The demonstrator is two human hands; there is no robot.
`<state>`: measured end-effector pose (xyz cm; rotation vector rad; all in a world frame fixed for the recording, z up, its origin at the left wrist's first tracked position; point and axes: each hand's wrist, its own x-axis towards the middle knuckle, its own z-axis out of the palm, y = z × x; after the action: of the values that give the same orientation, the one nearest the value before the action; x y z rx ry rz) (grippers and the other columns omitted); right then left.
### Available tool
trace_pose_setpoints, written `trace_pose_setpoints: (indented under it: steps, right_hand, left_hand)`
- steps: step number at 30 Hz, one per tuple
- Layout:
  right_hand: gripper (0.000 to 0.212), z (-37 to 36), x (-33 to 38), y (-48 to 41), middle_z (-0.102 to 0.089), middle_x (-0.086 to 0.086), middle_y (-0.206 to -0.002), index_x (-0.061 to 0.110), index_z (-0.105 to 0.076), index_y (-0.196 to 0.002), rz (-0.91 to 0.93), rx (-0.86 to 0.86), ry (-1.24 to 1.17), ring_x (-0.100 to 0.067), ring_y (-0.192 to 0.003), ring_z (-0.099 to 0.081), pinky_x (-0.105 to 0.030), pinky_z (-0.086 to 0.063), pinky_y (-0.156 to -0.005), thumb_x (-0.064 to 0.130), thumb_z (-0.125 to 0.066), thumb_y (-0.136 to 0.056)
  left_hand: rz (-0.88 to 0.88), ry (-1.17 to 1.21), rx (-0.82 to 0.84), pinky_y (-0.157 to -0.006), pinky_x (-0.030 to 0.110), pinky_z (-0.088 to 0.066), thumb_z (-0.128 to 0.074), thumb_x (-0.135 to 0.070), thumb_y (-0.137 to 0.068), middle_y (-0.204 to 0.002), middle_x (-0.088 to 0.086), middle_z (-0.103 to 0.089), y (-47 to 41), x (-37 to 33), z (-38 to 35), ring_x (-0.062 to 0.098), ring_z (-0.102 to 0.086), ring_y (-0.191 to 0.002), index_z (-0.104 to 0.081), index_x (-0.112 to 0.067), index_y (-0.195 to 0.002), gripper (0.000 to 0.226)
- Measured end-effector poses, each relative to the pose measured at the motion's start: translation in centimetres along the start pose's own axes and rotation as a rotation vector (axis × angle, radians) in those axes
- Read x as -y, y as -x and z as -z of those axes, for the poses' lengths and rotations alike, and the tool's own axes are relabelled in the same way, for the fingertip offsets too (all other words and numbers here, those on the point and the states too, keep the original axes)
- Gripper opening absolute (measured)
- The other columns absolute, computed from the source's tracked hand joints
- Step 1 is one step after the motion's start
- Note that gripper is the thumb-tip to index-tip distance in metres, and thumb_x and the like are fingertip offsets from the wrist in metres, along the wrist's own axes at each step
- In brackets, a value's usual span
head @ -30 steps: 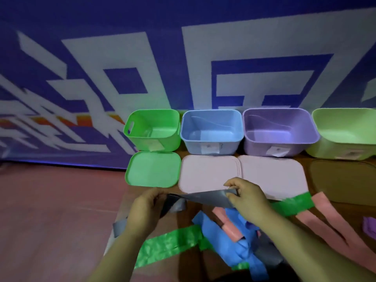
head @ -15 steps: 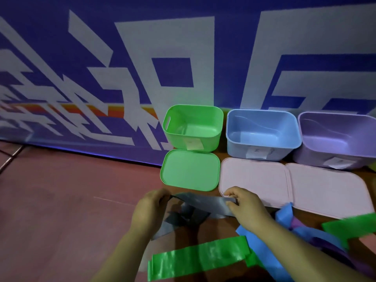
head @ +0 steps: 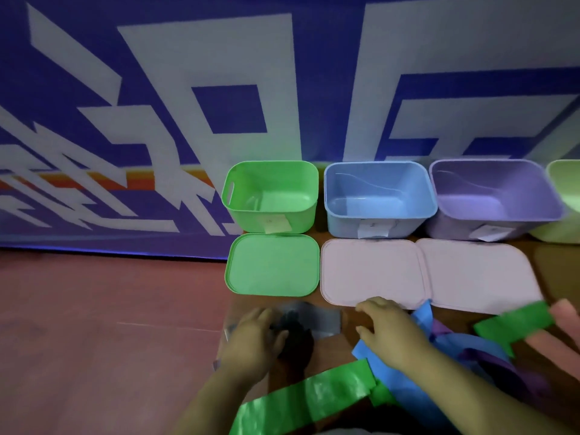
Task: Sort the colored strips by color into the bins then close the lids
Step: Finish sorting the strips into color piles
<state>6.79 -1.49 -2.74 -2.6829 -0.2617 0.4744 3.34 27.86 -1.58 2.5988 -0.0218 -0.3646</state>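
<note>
Behind the counter (head: pixel 332 351) hangs a blue-and-white banner (head: pixel 204 73). Along its foot stand the open bins: a green bin (head: pixel 270 199), a blue bin (head: pixel 376 199), a purple bin (head: pixel 492 196) and a pale green bin (head: pixel 565 199) cut off at the far right. All look empty, so I judge the sorting has barely begun.

In front of them the lids lie flat: a green lid (head: pixel 271 265) and two pink lids (head: pixel 370 271) touching side by side. Nearer me is the loose heap of strips. A long green strip (head: pixel 307 400) crosses the near edge, blue strips (head: pixel 387 392) and purple strips (head: pixel 496 365) tangle beside it, and pink ones lie to the right.

My left hand (head: pixel 254 337) curls round a bunched grey strip (head: pixel 317 318) just in front of the green lid. My right hand (head: pixel 389 328) lies on the blue strips with fingers loose and spread, its tips at the near rim of a pink lid. It holds nothing that I can see.

No grey bin shows, and the bin labels are too small to read, so I should settle where grey belongs before lifting. To do it well, I gather the whole strip into my left hand so no tail drags the heap or catches a lid. My right hand can pin the heap flat. Then I carry the strip high over the lids and let go well inside the bin's walls.
</note>
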Motion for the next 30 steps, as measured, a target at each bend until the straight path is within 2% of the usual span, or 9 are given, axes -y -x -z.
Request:
trace_pose_setpoints:
  steps: [3, 7, 12, 15, 18, 22, 25, 28, 30]
  right_hand:
    - [0.037, 0.6, -1.6, 2.2, -0.065, 0.003, -0.106, 0.025, -0.067, -0.108, 0.02, -0.087, 0.072, -0.024, -0.094, -0.063, -0.035, -0.053, -0.085, 0.034, -0.072, -0.073]
    - [0.04, 2.2, -3.6, 5.9, -0.068, 0.005, -0.091, 0.025, -0.072, -0.091, 0.016, -0.25, 0.134, -0.02, -0.077, -0.066, -0.029, -0.056, -0.073, 0.03, -0.083, -0.053]
    - [0.031, 3.0, -8.1, 9.8, -0.065, 0.001, -0.098, 0.022, -0.07, -0.092, -0.101, -0.293, 0.08, -0.025, -0.086, -0.062, -0.036, -0.056, -0.077, 0.033, -0.068, -0.062]
    - [0.031, 3.8, -10.6, 11.8, -0.065, 0.002, -0.1, 0.023, -0.069, -0.093, -0.161, -0.33, 0.044, -0.024, -0.087, -0.062, -0.033, -0.054, -0.081, 0.027, -0.072, -0.062]
    - [0.028, 5.4, -13.1, 14.1, -0.065, 0.006, -0.096, 0.025, -0.069, -0.09, -0.219, -0.362, 0.011, -0.02, -0.088, -0.062, -0.027, -0.044, -0.082, 0.026, -0.077, -0.063]
    - [0.019, 6.0, -16.4, 17.1, -0.063, 0.009, -0.092, 0.027, -0.066, -0.083, -0.276, -0.315, -0.028, -0.016, -0.085, -0.06, -0.03, -0.05, -0.076, 0.031, -0.071, -0.065]
    - [0.025, 4.3, -18.8, 18.3, -0.063, 0.004, -0.099, 0.023, -0.067, -0.09, -0.302, -0.281, -0.135, -0.021, -0.09, -0.062, -0.034, -0.052, -0.081, 0.031, -0.064, -0.067]
    - [0.032, 3.1, -20.3, 19.3, -0.062, 0.005, -0.108, 0.023, -0.068, -0.099, -0.318, -0.242, -0.224, -0.018, -0.099, -0.061, -0.026, -0.047, -0.087, 0.033, -0.062, -0.07]
    - [0.031, 2.7, -20.5, 20.1, -0.058, 0.007, -0.11, 0.027, -0.065, -0.103, -0.33, -0.214, -0.237, -0.016, -0.101, -0.059, -0.025, -0.045, -0.084, 0.036, -0.061, -0.073]
  left_hand:
    - [-0.072, -0.034, 0.006, -0.082, 0.026, -0.042, -0.063, -0.042, -0.085, -0.113, -0.006, -0.06, -0.1, -1.8, -0.8, 0.017, -0.058, -0.1, -0.061, -0.028, -0.12, 0.037]
    - [-0.132, -0.057, 0.014, -0.09, 0.033, -0.05, -0.055, -0.053, -0.082, -0.118, -0.008, -0.062, -0.1, -4.3, -2.6, 0.017, -0.058, -0.106, -0.061, -0.029, -0.123, 0.048]
    - [-0.246, -0.089, 0.054, -0.082, 0.039, -0.05, -0.05, -0.056, -0.082, -0.106, -0.007, -0.059, -0.3, -9.0, -5.0, 0.02, -0.057, -0.1, -0.061, -0.031, -0.112, 0.041]
    - [-0.295, -0.075, 0.084, -0.086, 0.035, -0.05, -0.055, -0.05, -0.083, -0.11, -0.009, -0.058, -0.5, -11.8, -6.4, 0.017, -0.056, -0.104, -0.056, -0.038, -0.122, 0.041]
    - [-0.362, -0.045, 0.15, -0.094, 0.034, -0.047, -0.051, -0.052, -0.083, -0.114, -0.011, -0.056, -0.7, -14.5, -8.6, 0.015, -0.055, -0.109, -0.056, -0.036, -0.124, 0.044]
    - [-0.415, -0.028, 0.206, -0.091, 0.034, -0.048, -0.053, -0.049, -0.083, -0.11, -0.012, -0.057, -0.5, -18.8, -11.2, 0.014, -0.056, -0.104, -0.059, -0.035, -0.116, 0.037]
    - [-0.456, -0.007, 0.238, -0.09, 0.033, -0.049, -0.054, -0.048, -0.083, -0.112, -0.009, -0.06, 0.0, -21.4, -13.0, 0.017, -0.06, -0.104, -0.061, -0.03, -0.118, 0.041]
    - [-0.509, 0.008, 0.251, -0.087, 0.034, -0.052, -0.061, -0.042, -0.084, -0.109, -0.007, -0.059, 0.4, -23.1, -14.6, 0.018, -0.06, -0.101, -0.061, -0.028, -0.117, 0.036]
    - [-0.544, -0.008, 0.241, -0.082, 0.035, -0.053, -0.063, -0.037, -0.081, -0.106, -0.005, -0.058, 0.6, -24.1, -15.5, 0.02, -0.059, -0.096, -0.06, -0.028, -0.113, 0.033]
